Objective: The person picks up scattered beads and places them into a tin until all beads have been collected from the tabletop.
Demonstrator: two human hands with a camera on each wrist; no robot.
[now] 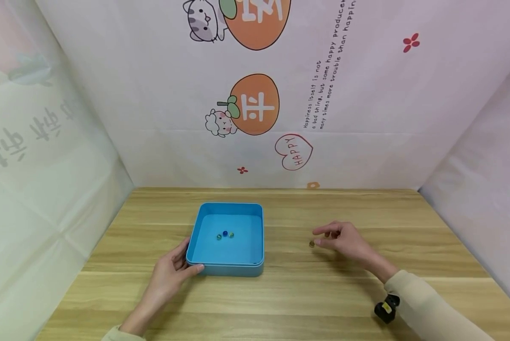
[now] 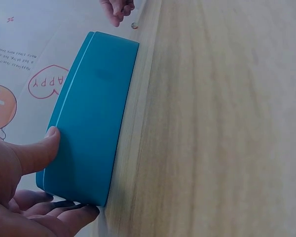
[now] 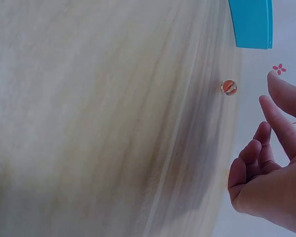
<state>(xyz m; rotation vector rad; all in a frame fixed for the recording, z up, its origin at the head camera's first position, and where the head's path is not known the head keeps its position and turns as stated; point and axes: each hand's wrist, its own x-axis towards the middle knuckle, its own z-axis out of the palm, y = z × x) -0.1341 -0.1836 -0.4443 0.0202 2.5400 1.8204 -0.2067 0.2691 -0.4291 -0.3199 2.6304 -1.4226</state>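
Note:
My left hand (image 1: 168, 273) holds the near left corner of a square blue box (image 1: 233, 270), with the thumb on its front wall and the fingers at the left side. The left wrist view shows the same grip on the box (image 2: 89, 118). Inside lie a dark blue marble (image 1: 225, 233) and two clear, colour-streaked marbles (image 1: 219, 237). To the right of the box, a clear marble (image 1: 312, 243) with an orange-red swirl (image 3: 229, 88) lies on the table. Thumb and index finger apart, my right hand (image 1: 342, 240) is right beside that marble and holds nothing.
The wood-grain table (image 1: 220, 308) ends at a printed white cloth (image 1: 186, 156) behind it. More cloth hangs on the left (image 1: 46, 166) and right sides. A small dark device (image 1: 387, 309) sits at my right wrist.

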